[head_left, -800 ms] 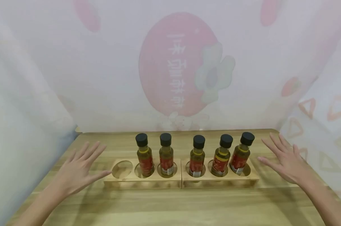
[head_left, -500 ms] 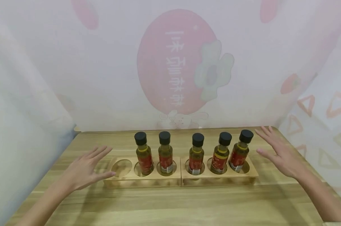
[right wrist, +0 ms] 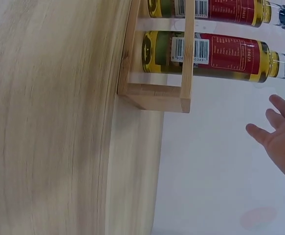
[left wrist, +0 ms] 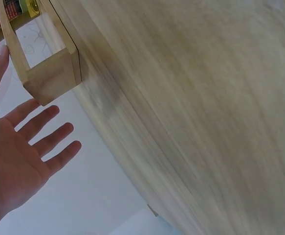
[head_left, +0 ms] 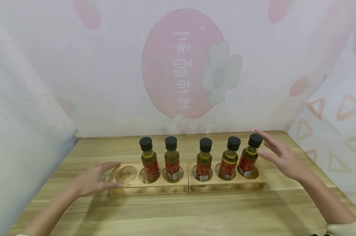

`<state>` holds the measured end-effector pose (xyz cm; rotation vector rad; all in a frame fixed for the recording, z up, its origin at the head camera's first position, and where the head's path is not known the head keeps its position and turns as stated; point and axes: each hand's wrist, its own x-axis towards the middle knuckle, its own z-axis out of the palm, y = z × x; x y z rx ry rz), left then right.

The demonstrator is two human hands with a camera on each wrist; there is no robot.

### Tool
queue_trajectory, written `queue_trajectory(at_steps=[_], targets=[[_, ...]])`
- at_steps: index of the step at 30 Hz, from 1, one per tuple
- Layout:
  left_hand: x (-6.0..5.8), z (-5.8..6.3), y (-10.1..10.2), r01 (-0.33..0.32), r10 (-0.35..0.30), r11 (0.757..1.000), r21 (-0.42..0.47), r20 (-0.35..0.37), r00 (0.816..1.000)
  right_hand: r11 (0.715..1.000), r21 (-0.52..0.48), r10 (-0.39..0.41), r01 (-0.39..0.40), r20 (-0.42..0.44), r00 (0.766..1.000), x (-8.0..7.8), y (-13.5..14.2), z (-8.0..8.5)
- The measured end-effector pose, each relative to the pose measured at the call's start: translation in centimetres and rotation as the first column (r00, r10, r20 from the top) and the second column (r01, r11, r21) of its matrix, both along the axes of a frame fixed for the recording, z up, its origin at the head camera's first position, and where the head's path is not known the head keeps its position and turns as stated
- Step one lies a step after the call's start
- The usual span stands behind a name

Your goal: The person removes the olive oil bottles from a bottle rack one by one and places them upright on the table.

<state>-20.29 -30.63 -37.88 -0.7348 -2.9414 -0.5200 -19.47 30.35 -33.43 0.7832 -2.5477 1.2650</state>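
Note:
Two wooden racks with round holes stand end to end on the table. The left rack [head_left: 154, 190] holds two oil bottles with red labels and black caps, and its leftmost hole has no bottle. In the right rack [head_left: 225, 187] stand three such bottles, the rightmost oil bottle [head_left: 247, 164] leaning right. At the left rack's outer end is my left hand [head_left: 92, 181], thumb at the front edge and fingers near the back corner. Spread fingers and bare palm show in the left wrist view. My right hand [head_left: 285, 162] hovers beside the rightmost bottle's cap, fingers extended, holding nothing.
The wooden table [head_left: 178, 216] extends in front of the racks. Behind it hangs a pale printed cloth [head_left: 113, 82], and more cloth closes off the left and right sides.
My left hand has moved right to the rack's end, its fingers drawing together. My right hand has moved left toward the rightmost bottle's cap. The bottles stay in their holes.

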Motion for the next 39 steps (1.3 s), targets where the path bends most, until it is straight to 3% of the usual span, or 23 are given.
queue_trajectory(at_steps=[4, 9, 12, 16, 20, 30, 39], targets=[[-0.3, -0.2, -0.5, 0.048, -0.050, 0.997, 0.067, 0.028, 0.998, 0.995, -0.094, 0.030, -0.026, 0.044, 0.999, -0.1, -0.4, 0.0], [-0.8, -0.5, -1.0, 0.118, -0.136, 0.973, 0.196, 0.080, 0.987, 0.978, -0.205, 0.045, -0.034, 0.049, 0.998, -0.1, -0.9, -0.1], [-1.0, -0.6, -1.1, 0.128, -0.161, 0.962, 0.241, 0.120, 0.980, 0.965, -0.259, 0.050, -0.038, 0.039, 0.998, -0.2, -0.9, -0.2], [-1.2, -0.6, -1.2, 0.106, -0.158, 0.954, 0.281, 0.169, 0.973, 0.933, -0.345, 0.115, -0.099, 0.027, 0.993, -0.5, -1.0, -0.4], [-1.3, -0.6, -1.2, 0.078, -0.142, 0.951, 0.301, 0.197, 0.970, 0.922, -0.366, 0.136, -0.127, -0.003, 0.991, -0.9, -1.1, -0.7], [-1.2, -0.6, -1.1, 0.061, -0.142, 0.945, 0.320, 0.238, 0.961, 0.935, -0.348, 0.044, -0.063, -0.062, 0.997, -1.4, -1.6, -0.8], [-1.3, -0.6, -1.1, 0.055, -0.146, 0.940, 0.338, 0.250, 0.957, 0.916, -0.399, 0.014, -0.027, -0.035, 0.999, -1.3, -1.7, -0.5]])
